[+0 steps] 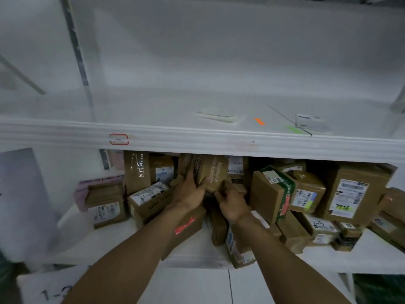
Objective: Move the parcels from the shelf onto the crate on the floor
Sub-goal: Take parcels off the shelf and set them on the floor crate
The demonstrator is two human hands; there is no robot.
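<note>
Left hand [188,191] and right hand [232,205] hold one parcel [211,172], seemingly standing upright.

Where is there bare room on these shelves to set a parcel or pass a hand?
The upper shelf is mostly bare left of the flat packet. The lower shelf is open front-left, before the labelled box. Its middle and back are packed with parcels, where the left hand and right hand grip the printed box.
</note>
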